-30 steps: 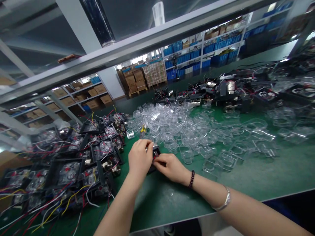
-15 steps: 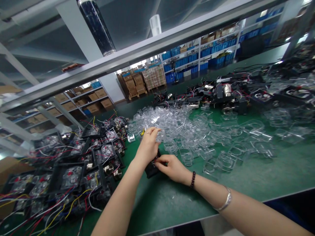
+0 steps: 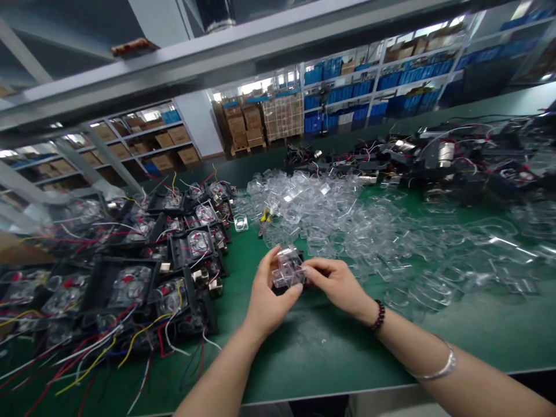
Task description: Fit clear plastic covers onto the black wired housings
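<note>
A small black assembly with a clear plastic part [image 3: 288,269] on its face is held above the green table [image 3: 304,359]. My left hand [image 3: 270,298] wraps round its left and lower sides, the thumb pressing on the clear part. At its right edge, the pinched fingertips of my right hand [image 3: 336,282] touch it; whether a small piece lies between them is hidden. A heap of clear plastic parts [image 3: 321,202] lies just beyond both hands. Yellow-handled pliers [image 3: 264,219] rest at the heap's left edge.
Black housings with clear parts and loose coloured wires [image 3: 130,284] cover the left of the table. Black assemblies with metal cylinders [image 3: 443,153] lie at the back right. A metal beam [image 3: 260,52] crosses above, with shelves and cartons [image 3: 243,124] behind.
My left hand has come down from above the black assembly to hold its side, and the clear part now shows on it. The pliers are uncovered. The camera view has shifted.
</note>
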`<state>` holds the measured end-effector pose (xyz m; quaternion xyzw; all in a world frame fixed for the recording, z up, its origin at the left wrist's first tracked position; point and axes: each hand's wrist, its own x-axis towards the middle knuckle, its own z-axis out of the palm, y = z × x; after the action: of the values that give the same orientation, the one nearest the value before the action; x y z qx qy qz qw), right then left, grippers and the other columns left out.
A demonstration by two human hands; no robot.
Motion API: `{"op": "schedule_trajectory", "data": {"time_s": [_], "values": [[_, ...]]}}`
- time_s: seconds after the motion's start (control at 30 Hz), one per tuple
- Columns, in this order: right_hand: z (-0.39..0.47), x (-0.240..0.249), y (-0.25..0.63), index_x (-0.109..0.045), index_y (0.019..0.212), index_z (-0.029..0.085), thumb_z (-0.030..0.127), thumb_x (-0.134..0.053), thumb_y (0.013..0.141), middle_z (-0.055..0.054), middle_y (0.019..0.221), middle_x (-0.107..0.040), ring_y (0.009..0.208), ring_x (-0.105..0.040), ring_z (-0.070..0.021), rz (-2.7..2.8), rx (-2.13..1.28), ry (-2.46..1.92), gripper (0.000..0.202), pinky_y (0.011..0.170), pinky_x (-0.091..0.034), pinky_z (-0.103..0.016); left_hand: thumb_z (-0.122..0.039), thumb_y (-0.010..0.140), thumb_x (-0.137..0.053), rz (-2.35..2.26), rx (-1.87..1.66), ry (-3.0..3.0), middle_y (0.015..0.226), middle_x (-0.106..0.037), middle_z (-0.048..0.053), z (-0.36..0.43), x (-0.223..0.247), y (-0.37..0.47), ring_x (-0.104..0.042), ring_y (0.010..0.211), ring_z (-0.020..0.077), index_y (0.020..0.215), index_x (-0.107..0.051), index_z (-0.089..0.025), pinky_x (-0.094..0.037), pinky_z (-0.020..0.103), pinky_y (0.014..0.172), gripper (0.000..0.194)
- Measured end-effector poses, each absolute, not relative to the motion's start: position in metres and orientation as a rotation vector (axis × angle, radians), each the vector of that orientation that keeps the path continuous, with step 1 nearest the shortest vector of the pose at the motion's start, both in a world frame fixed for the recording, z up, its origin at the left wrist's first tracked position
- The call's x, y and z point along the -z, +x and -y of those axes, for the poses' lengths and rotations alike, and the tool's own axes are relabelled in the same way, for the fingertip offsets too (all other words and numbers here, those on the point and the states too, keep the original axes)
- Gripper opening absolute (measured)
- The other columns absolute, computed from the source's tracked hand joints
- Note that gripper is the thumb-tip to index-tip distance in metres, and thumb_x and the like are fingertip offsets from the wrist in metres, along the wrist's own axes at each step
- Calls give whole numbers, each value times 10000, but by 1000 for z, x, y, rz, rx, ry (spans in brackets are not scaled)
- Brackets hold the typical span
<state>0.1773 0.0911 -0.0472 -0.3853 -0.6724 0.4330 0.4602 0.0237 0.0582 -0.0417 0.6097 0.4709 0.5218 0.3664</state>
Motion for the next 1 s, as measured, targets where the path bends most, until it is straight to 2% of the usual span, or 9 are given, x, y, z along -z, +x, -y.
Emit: {"op": "schedule_trajectory", "data": {"time_s": [0.1,0.23,0.67,0.9,1.0], "values": [[-91,48,177,-678,709,154,372,-534,766,-27,624,-665,541,-577,-136,1601,-1100,-987,266,512,-472,-232,-122,644,-649,-1278,-1245,1672,1177,-528,66,-56,42,27,-535,1065,233,1206,-465,-239,-436,386,927,603],[-89,50,178,-696,727,175,353,-567,747,-42,729,-719,671,-648,-182,1590,-1035,-994,221,628,-522,-272,-85,625,-675,-1363,-1163,1751,1151,-555,49,-52,41,33,-520,1068,220,1165,-510,-235,-401,388,964,584],[-85,48,178,-703,731,175,337,-565,782,-48,712,-715,655,-656,-168,1698,-785,-988,220,616,-525,-251,-126,654,-704,-1359,-1096,1752,1209,-539,71,-52,44,34,-477,1132,229,1219,-489,-198,-357,377,1000,609],[-82,49,178,-712,758,200,343,-537,821,-34,672,-683,618,-622,-153,1720,-730,-965,235,576,-500,-247,-166,704,-668,-1422,-1078,1901,1157,-553,60,-49,43,33,-481,1094,238,1231,-482,-258,-384,400,959,566],[-80,48,177,-721,751,216,324,-553,814,-29,688,-660,644,-605,-146,1692,-708,-930,209,595,-496,-250,-207,727,-649,-1452,-1063,2010,1126,-555,77,-47,43,33,-487,1056,245,1255,-458,-244,-392,414,937,563]]}}
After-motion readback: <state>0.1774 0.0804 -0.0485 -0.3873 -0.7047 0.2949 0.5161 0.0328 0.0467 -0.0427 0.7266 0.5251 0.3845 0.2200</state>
